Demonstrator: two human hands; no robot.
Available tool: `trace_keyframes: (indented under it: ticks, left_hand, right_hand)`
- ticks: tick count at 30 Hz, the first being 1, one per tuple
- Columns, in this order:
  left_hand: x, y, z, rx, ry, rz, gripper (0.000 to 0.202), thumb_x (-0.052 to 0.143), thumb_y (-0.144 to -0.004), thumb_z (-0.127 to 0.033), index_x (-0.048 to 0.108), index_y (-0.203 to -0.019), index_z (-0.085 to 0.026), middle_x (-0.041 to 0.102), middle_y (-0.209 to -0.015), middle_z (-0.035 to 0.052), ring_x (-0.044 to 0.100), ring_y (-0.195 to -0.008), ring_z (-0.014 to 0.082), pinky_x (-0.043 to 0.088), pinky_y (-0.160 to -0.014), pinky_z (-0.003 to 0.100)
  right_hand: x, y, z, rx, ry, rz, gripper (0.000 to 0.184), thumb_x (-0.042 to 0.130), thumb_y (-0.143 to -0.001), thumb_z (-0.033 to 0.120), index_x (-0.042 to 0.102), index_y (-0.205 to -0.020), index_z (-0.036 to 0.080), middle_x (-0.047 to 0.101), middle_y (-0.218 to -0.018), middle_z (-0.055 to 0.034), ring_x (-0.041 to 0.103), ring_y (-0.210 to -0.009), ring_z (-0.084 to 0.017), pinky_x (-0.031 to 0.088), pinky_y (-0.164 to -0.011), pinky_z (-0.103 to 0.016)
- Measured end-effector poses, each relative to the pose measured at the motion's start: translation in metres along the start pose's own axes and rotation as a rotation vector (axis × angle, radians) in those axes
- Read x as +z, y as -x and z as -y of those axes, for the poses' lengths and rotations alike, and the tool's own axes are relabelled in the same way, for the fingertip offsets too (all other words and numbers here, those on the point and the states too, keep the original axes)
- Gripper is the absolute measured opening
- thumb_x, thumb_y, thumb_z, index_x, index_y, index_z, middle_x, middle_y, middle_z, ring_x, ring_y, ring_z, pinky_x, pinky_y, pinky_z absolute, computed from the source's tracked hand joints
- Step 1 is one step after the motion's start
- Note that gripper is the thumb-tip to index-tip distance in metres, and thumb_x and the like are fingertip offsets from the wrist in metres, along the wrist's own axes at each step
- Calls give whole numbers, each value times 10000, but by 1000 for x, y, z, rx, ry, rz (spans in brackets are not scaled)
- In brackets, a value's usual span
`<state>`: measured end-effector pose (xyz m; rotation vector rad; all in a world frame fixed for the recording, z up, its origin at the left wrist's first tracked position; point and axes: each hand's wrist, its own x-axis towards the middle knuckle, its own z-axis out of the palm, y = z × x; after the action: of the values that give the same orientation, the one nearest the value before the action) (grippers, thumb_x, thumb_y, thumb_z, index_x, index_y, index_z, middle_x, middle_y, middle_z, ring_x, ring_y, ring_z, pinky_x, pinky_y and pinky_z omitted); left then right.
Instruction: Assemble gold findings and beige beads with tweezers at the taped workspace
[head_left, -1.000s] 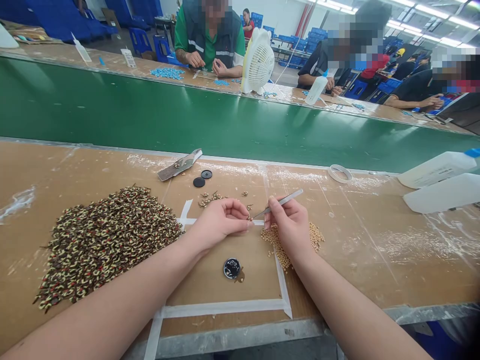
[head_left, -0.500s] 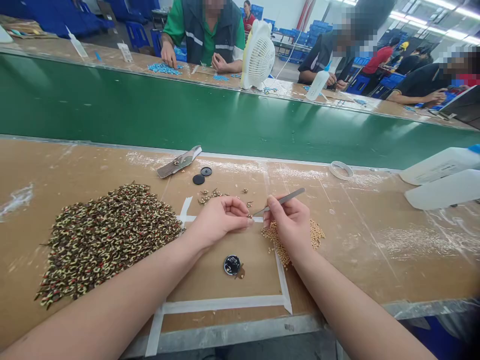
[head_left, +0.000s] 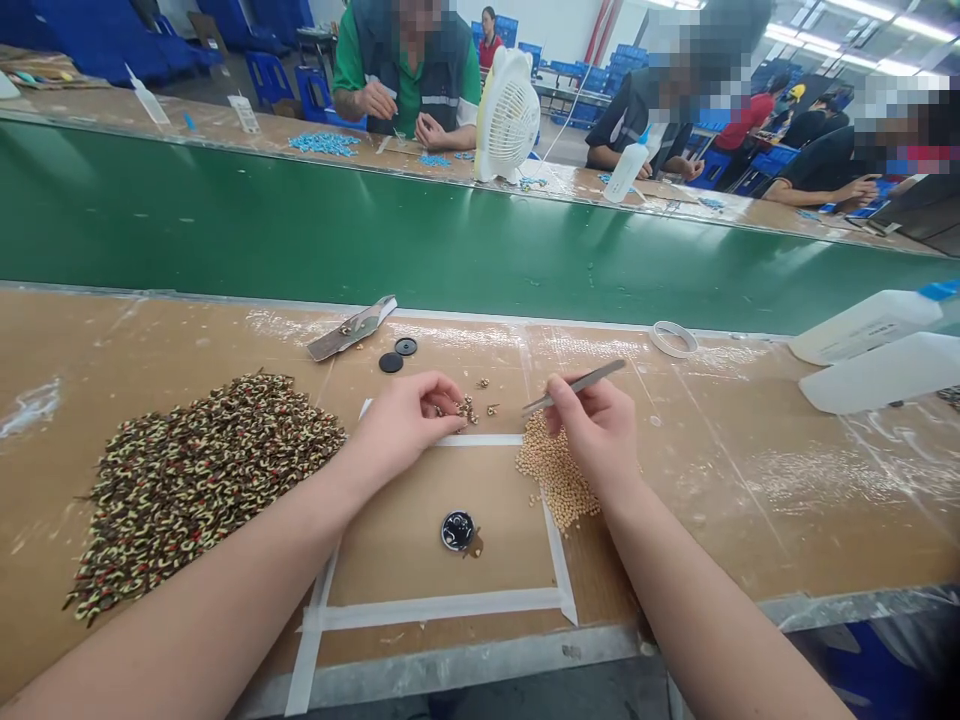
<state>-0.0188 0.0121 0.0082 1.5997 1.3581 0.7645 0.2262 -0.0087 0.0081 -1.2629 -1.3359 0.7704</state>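
Observation:
My left hand [head_left: 405, 420] rests on the brown worktable [head_left: 750, 500], fingers curled over a small cluster of tiny brown pieces [head_left: 469, 408]; what it pinches is too small to name. My right hand [head_left: 596, 435] grips metal tweezers [head_left: 574, 387], tips pointing left, above a heap of small beige beads [head_left: 555, 475]. A big pile of brown, cream and red pieces [head_left: 195, 480] lies to the left. A small round black dish [head_left: 457, 530] sits inside the white tape rectangle [head_left: 442, 607].
Two black discs [head_left: 397, 355] and a metal scraper [head_left: 352, 330] lie near the green conveyor belt [head_left: 450, 250]. A tape roll [head_left: 673, 339] and white plastic bottles [head_left: 870, 350] are at right. Across the belt sit several other people and a white fan [head_left: 506, 115].
My left hand moved away from the tweezers' tips, up and left to the small cluster of pieces. My right hand lifted the tweezers slightly and shifted right.

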Motion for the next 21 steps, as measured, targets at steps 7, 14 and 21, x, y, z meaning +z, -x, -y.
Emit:
trace_keyframes:
  ticks: [7, 14, 21]
  left_hand:
    - [-18, -1, 3, 98, -421, -96, 170, 742, -827, -277, 760, -995, -259, 770, -959, 32, 639, -791, 219, 400, -655, 292]
    - [-12, 9, -14, 124, -321, -133, 218, 714, -898, -362, 750, -1080, -247, 741, -1001, 22, 557, -707, 163, 403, -656, 289]
    - [7, 13, -19, 1, -13, -4, 262, 696, -915, -471, 779, -965, -227, 719, -820, 16, 575, -677, 156, 413, -629, 275]
  right_hand:
    - [-11, -11, -7, -95, 404, 177, 290, 638, -979, 434, 703, -836, 191, 580, -612, 17, 507, -554, -132, 370, -552, -299]
    - [-10, -10, -11, -112, 474, 254, 300, 618, -993, 430, 683, -818, 194, 563, -611, 20, 482, -553, -132, 355, -566, -299]
    - [-8, -8, -9, -96, 368, 247, 300, 628, -989, 426, 695, -819, 187, 563, -622, 19, 484, -564, -133, 358, -560, -299]
